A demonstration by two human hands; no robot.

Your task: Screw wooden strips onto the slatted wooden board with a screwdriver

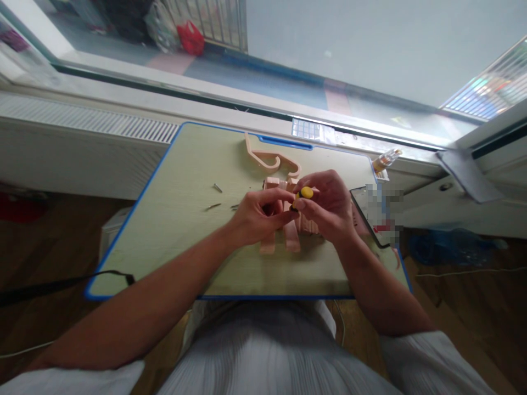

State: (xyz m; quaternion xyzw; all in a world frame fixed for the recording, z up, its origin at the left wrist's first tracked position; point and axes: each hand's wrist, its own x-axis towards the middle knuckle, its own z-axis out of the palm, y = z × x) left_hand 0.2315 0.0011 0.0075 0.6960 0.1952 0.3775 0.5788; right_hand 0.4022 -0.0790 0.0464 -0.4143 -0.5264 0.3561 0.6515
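My right hand (331, 206) is closed round a short screwdriver (305, 193) with a yellow and black handle, its rounded yellow end facing up. The thumb and forefinger of my left hand (261, 214) close in at the screwdriver's lower black part; its tip is hidden. Directly beneath both hands lies a pale wooden assembly (292, 238) of several pieces, partly covered by my fingers. Left of it, a screw (217, 187) and another screw (213, 207) lie on the table, with more metal bits beside my left hand.
Curved wooden hooks (269, 162) lie at the far side of the blue-edged table (181, 181). A phone or tablet (373, 216), partly blurred out, rests at the right edge. Behind it stands a clear bottle (387, 160). A radiator (102, 120) and window ledge border the back.
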